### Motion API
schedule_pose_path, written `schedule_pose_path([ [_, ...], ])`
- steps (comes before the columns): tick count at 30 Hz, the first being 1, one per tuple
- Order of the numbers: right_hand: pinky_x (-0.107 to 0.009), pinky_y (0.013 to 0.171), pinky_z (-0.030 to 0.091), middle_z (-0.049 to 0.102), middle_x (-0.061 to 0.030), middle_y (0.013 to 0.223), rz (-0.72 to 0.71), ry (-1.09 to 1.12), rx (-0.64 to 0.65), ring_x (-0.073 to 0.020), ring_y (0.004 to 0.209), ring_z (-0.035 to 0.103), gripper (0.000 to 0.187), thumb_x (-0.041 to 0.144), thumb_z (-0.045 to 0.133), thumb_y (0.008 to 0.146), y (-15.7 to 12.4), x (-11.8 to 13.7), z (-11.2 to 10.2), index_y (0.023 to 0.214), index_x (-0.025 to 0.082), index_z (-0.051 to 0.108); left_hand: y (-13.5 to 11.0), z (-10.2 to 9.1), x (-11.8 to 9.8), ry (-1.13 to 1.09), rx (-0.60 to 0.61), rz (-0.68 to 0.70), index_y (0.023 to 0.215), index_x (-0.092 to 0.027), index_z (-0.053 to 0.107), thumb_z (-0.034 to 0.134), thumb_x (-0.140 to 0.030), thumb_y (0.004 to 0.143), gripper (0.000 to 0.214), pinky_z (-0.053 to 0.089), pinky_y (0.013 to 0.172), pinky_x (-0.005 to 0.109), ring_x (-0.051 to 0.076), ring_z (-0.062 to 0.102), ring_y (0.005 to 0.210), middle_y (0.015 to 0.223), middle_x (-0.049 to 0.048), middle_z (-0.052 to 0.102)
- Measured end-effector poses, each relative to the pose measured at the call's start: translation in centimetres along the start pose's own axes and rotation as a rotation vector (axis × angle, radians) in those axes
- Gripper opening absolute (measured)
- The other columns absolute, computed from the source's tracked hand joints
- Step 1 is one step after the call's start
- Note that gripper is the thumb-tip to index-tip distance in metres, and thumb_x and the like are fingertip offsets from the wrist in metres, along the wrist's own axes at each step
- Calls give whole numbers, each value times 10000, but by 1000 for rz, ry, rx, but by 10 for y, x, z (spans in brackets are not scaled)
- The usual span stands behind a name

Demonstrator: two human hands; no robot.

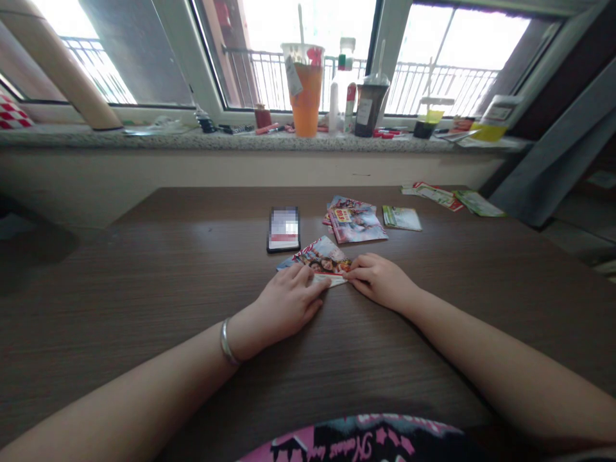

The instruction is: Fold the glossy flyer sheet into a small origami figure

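A colourful printed leaflet (327, 256) lies on the table with a folded white strip along its near edge. My left hand (286, 301), with a silver bangle at its wrist, holds the leaflet down at its left and near side, fingers bent over the paper. At the right corner, my right hand (380, 279) pinches the same leaflet between thumb and fingers. Just beyond the paper lie a phone (283, 230) with a blurred screen and a small stack of similar leaflets (359, 220). The left fingertips hide part of the leaflet.
Right of the stack is a green-and-white card (402, 218). More printed papers (437, 196) lie at the table's back right. Along the windowsill (231, 140) stand a tall orange drink cup (305, 90), a dark drink cup (371, 106) and several small bottles.
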State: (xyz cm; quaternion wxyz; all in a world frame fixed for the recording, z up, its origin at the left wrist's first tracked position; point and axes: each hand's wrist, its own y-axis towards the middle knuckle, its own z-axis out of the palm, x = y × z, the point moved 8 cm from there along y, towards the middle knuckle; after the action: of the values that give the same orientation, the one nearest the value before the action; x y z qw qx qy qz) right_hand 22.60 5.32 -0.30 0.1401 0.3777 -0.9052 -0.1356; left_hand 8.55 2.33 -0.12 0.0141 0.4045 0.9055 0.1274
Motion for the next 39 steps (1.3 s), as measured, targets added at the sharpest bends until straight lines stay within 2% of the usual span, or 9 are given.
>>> schedule_pose_path([
  [3, -315, 805, 479, 671, -65, 929, -5, -12, 8, -181, 875, 589, 211, 258, 530, 927, 0, 1, -1, 930, 212, 736, 2, -2, -6, -51, 4, 58, 1279, -163, 529, 466, -317, 940, 377, 392, 1040, 435, 273, 483, 1163, 1222, 120, 552],
  [6, -310, 804, 478, 670, -63, 937, -5, -22, 16, -180, 879, 589, 215, 251, 522, 930, 1, 2, -1, 931, 210, 733, 4, -1, -10, -88, 55, 113, 1279, -114, 524, 453, -318, 950, 393, 404, 1034, 416, 260, 514, 1138, 1208, 129, 577],
  [16, -305, 777, 474, 664, -71, 924, -36, -93, 27, -184, 869, 578, 221, 252, 510, 935, 1, 5, -2, 960, 205, 725, 3, -6, -7, -195, 88, 92, 1322, -216, 492, 529, -292, 918, 412, 389, 1053, 453, 259, 487, 1190, 1243, 105, 546],
  [21, -320, 781, 476, 675, -76, 943, -83, -149, 26, -199, 873, 563, 233, 231, 490, 940, 0, 9, -2, 980, 191, 716, 4, -6, -4, -232, 111, 87, 1335, -224, 478, 533, -306, 917, 430, 368, 1073, 454, 257, 464, 1213, 1258, 104, 524],
  [25, -329, 811, 479, 686, -75, 1036, -168, -134, 11, -203, 914, 561, 243, 203, 495, 934, 0, 19, -2, 1083, 204, 687, 4, -6, -3, -232, 112, 85, 1332, -225, 482, 540, -304, 913, 430, 361, 1077, 458, 258, 464, 1212, 1269, 103, 518],
  [29, -337, 828, 478, 683, -75, 1095, -231, -135, 25, -205, 947, 569, 245, 197, 489, 936, -1, 28, -2, 1099, 210, 671, 4, -7, -4, -232, 104, 86, 1344, -230, 473, 545, -302, 908, 448, 364, 1074, 467, 259, 474, 1204, 1264, 102, 527],
  [39, -321, 803, 466, 658, -74, 1138, -209, -212, 93, -204, 990, 559, 256, 217, 491, 946, 1, 30, 1, 1164, 230, 626, 5, -7, -6, -212, 79, 117, 1332, -204, 490, 535, -314, 911, 438, 366, 1081, 454, 256, 475, 1231, 1318, 101, 545],
])
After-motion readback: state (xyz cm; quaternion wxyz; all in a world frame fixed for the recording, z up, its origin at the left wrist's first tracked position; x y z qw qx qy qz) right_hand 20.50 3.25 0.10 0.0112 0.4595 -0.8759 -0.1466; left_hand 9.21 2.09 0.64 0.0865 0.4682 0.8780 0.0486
